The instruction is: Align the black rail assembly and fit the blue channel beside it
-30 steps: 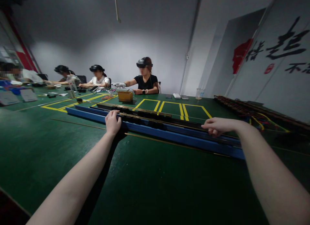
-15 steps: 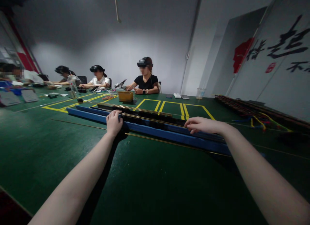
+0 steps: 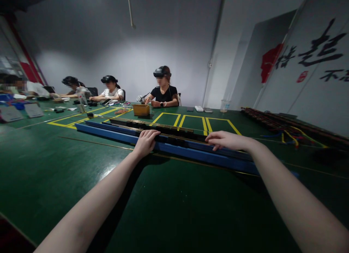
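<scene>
A long blue rail (image 3: 109, 135) lies across the green table (image 3: 54, 173), with black strips (image 3: 174, 131) and thin brass rods along it. My left hand (image 3: 145, 141) rests on the rail's near edge, fingers curled over it onto the black strip. My right hand (image 3: 227, 140) lies on the rail further right, fingers bent down onto the black strip. A thin brass rod (image 3: 89, 141) lies on the table just in front of the rail.
Yellow tape boxes (image 3: 203, 122) mark the table behind the rail. A yellow box (image 3: 141, 109), a plastic cup (image 3: 224, 105) and phones sit further back. Bundled rods and coloured wires (image 3: 283, 127) lie at right. Several people with headsets (image 3: 163, 89) sit along the far side.
My left hand has slid right along the rail, closer to my right hand. My right hand moved left earlier and now stays put.
</scene>
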`<state>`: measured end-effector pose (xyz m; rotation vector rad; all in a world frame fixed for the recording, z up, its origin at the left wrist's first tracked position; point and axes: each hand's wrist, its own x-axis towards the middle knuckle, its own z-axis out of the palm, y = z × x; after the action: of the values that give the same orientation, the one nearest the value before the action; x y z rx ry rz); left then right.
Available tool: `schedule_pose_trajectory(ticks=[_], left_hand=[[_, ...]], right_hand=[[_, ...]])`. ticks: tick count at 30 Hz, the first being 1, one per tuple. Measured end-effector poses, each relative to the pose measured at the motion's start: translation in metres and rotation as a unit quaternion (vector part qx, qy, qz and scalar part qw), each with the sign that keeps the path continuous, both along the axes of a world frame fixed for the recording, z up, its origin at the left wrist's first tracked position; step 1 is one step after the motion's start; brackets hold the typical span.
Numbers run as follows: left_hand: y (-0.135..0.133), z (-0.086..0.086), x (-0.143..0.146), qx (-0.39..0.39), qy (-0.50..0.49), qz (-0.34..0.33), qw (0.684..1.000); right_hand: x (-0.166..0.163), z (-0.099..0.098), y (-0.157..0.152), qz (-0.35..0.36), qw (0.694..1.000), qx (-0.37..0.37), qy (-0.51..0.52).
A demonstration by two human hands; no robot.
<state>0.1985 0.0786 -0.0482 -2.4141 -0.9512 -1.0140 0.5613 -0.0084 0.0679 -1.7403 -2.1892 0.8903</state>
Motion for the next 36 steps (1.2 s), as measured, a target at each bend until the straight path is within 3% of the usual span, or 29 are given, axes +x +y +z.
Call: schedule_pose_trajectory(ticks=[6, 10, 14, 23, 33, 36], left_hand=[[0.001, -0.002, 0.0, 0.004, -0.014, -0.007, 1.0], [-0.002, 0.0, 0.001, -0.006, -0.019, -0.003, 1.0], [-0.004, 0.0, 0.002, -0.009, -0.024, -0.001, 1.0], [-0.002, -0.002, 0.001, -0.007, -0.02, -0.004, 1.0], [-0.001, -0.002, 0.002, 0.005, -0.007, -0.017, 1.0], [-0.002, 0.0, 0.002, -0.009, -0.005, -0.021, 1.0]], right_hand=[[0.053, 0.01, -0.008, -0.227, 0.969, -0.092, -0.034], [0.088, 0.004, -0.016, -0.294, 0.944, -0.146, -0.043], [0.103, -0.001, -0.021, -0.312, 0.934, -0.17, -0.036], [0.084, 0.001, -0.011, -0.271, 0.953, -0.132, 0.004], [0.006, 0.007, -0.011, -0.014, 0.999, -0.034, -0.003], [-0.01, 0.007, -0.013, 0.018, 1.0, -0.005, -0.018]])
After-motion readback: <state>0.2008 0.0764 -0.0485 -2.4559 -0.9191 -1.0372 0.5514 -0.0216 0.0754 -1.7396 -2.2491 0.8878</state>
